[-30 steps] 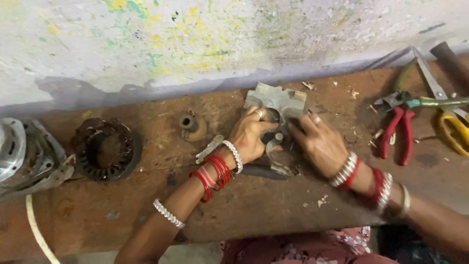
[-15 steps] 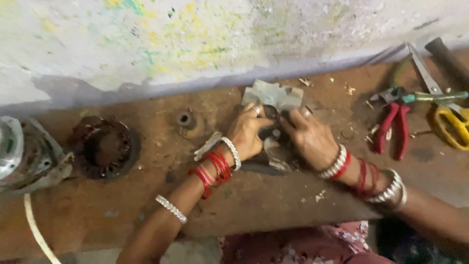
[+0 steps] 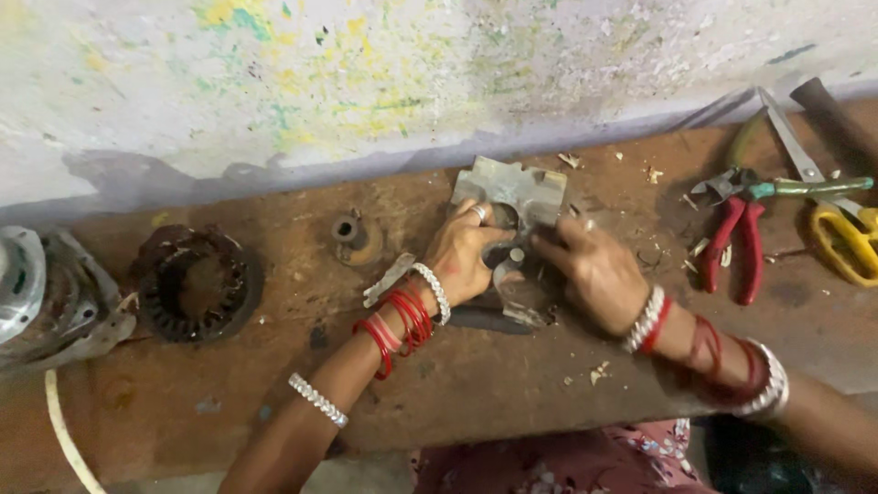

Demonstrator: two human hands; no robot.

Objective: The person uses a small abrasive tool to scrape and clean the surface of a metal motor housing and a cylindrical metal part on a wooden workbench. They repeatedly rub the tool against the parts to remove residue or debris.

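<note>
1. I am seeing my left hand [image 3: 466, 261] reaching in from seven o'clock, forearm slanting up across the worn brown wooden bench [image 3: 512, 402], wrist wearing red and silver bangles.
2. Its fingers are curling tight around a small grey metal part [image 3: 508, 274] at the bench's middle, the thumb pressing toward the flat grey notched metal plate [image 3: 517, 187] lying just beyond, at twelve o'clock from the hands.
3. My right hand [image 3: 594, 274] is coming in from four o'clock, knuckles up, fingertips pinching narrowly on the same small part from the other side; how much of it each hand is gripping I cannot tell.
4. The part is sitting between both hands, touching the plate's near edge.
5. At nine o'clock from the hands, a small round rusty bush [image 3: 352, 236] is standing upright, well apart.
6. Farther toward nine, a dark ring-shaped motor stator [image 3: 197, 284] is lying flat, its hollow centre showing bare bench.
7. At the left edge, a silver ribbed motor housing [image 3: 46, 297] is resting.
8. At two o'clock, red-handled pliers [image 3: 736, 233], green-handled scissors [image 3: 805, 178] and a yellow-handled tool [image 3: 846, 242] are lying near each other.
</note>
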